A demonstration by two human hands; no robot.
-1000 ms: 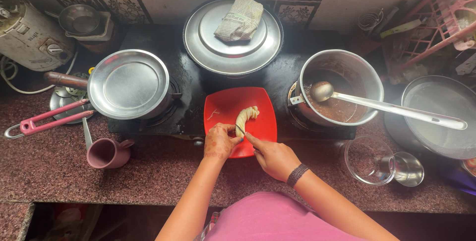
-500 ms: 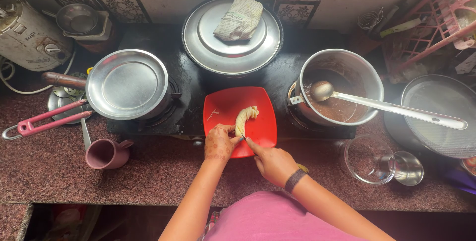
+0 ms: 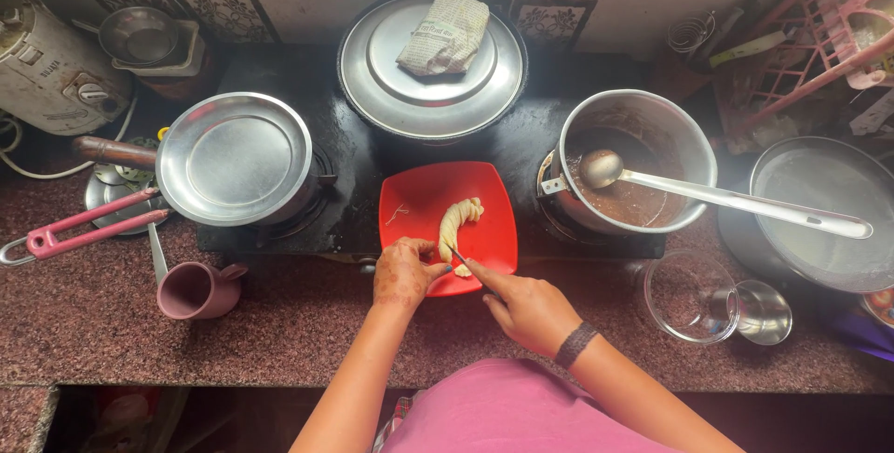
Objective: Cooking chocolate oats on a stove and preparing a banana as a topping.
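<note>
A red square plate (image 3: 424, 200) lies on the black stove between two pots, and a peeled pale banana (image 3: 455, 221) rests on it, partly cut into slices at its far end. My left hand (image 3: 402, 272) rests on the plate's near edge, fingertips against the banana's near end. My right hand (image 3: 526, 307), with a dark band on the wrist, grips a small knife (image 3: 457, 255) whose blade meets the banana's near end.
A steel pan (image 3: 235, 156) with a lid sits at the left and a covered pot (image 3: 432, 67) with a folded paper on top at the back. A pot of brown liquid (image 3: 637, 162) holds a ladle. A mauve cup (image 3: 197, 289), pink tongs (image 3: 74, 228) and a glass bowl (image 3: 690, 295) lie on the counter.
Both hands have stayed at the banana's near end, shifting only slightly. The view has shifted a little.
</note>
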